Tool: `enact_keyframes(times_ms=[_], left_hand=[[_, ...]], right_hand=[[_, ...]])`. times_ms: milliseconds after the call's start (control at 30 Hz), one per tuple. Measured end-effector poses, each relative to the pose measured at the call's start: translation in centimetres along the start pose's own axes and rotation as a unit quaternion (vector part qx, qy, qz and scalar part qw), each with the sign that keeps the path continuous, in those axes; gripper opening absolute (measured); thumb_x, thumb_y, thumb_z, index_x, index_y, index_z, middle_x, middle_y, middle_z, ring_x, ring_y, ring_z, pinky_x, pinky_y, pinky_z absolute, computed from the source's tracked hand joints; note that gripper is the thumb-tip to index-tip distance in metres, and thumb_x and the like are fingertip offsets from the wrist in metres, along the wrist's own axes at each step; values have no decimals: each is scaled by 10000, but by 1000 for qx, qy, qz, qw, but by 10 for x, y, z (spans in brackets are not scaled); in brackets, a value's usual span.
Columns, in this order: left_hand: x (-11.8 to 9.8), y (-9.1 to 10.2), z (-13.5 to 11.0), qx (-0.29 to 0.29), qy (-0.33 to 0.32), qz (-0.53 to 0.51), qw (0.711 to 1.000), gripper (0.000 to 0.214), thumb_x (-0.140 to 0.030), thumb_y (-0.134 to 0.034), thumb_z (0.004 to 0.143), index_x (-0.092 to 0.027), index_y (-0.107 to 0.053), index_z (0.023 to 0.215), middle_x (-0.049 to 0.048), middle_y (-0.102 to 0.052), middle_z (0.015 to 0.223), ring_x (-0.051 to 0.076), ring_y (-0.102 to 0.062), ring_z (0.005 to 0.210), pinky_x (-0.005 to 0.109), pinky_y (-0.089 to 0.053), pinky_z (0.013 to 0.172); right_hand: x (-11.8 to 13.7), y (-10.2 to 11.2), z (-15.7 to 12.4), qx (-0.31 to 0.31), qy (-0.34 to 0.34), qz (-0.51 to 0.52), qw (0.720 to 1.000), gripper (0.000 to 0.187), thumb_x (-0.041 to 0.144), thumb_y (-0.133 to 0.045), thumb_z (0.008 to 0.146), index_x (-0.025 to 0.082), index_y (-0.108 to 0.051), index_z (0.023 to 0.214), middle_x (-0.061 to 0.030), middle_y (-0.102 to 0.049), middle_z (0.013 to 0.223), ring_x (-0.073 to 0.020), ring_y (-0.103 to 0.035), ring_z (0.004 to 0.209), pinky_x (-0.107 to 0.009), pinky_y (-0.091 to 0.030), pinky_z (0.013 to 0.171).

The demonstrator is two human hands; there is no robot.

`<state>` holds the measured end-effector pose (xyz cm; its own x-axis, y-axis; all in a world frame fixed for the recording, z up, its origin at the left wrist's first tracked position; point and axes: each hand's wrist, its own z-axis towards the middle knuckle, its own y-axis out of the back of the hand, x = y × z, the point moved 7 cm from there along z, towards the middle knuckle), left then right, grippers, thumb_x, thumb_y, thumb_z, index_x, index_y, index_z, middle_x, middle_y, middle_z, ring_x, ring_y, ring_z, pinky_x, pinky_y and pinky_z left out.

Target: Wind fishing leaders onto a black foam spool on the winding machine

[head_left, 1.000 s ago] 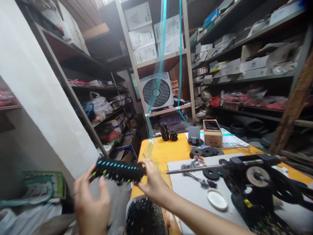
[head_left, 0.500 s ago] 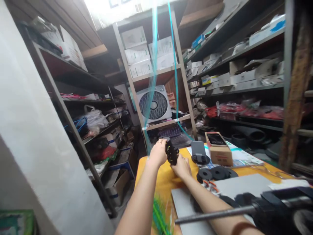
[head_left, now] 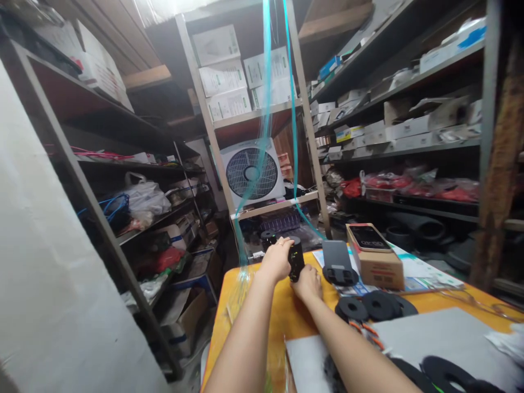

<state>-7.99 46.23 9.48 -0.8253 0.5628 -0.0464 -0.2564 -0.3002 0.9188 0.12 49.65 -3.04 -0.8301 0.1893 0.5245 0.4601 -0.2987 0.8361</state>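
Observation:
Near the far edge of the yellow table (head_left: 262, 292), both hands are on a black, roughly cylindrical piece (head_left: 296, 260) with small yellow-green marks. It looks like a stack of black discs, though its exact kind is unclear. My left hand (head_left: 279, 258) grips it from the upper left, fingers over its top. Lower down on the right side, my right hand (head_left: 308, 283) is closed around its base. The piece stands nearly upright. Just beyond my left hand is another dark round piece (head_left: 268, 238), partly hidden.
Right of my hands stand a grey phone stand (head_left: 339, 263) and a phone (head_left: 369, 238) on a cardboard box (head_left: 379, 267). Black foam-like rings (head_left: 379, 304) and orange-handled pliers (head_left: 370, 333) lie nearer. Teal strips (head_left: 266, 82) hang before a box fan (head_left: 251, 173). Shelves flank both sides.
The black piece has gone from tilted to nearly upright, with both hands staying on it. The view has shifted, and the metal rod at the lower right is out of sight.

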Motion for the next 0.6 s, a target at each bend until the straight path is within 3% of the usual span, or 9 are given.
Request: enact_keyframes(times_ms=[167,267,433,600], left_hand=[[19,9,7,51,-39,48,997,473,-299,-630,916,-217,-517,1367,103,-437,1519,350,-309,1442,655,-206,1161],[30,8,13,55,-10,75,996,506,-283,-635,910,-255,-494,1396,88,-344,1581,368,-204,1480,684,-110,1173],[39,-9,17,79,58,66,993,529,-291,-623,921,-268,-455,1423,103,-409,1529,368,-340,1418,686,-250,1135],[40,-17,15,72,64,52,994,518,-308,-618,925,-253,-459,1415,106,-461,1485,352,-398,1383,667,-283,1127]], right_hand=[[1,-4,16,-7,23,-11,1000,352,349,-626,943,153,-588,1233,-105,-599,1252,-236,-615,1085,-445,-535,908],[1,-9,27,-9,37,-12,999,350,351,-625,943,152,-589,1230,-103,-604,1244,-235,-617,1080,-445,-536,904],[0,-16,40,-14,51,-10,999,346,351,-625,944,152,-591,1225,-100,-607,1236,-233,-620,1072,-443,-539,898],[2,-18,44,-28,60,7,998,361,354,-620,947,158,-579,1247,-100,-599,1252,-235,-617,1078,-450,-537,903]])
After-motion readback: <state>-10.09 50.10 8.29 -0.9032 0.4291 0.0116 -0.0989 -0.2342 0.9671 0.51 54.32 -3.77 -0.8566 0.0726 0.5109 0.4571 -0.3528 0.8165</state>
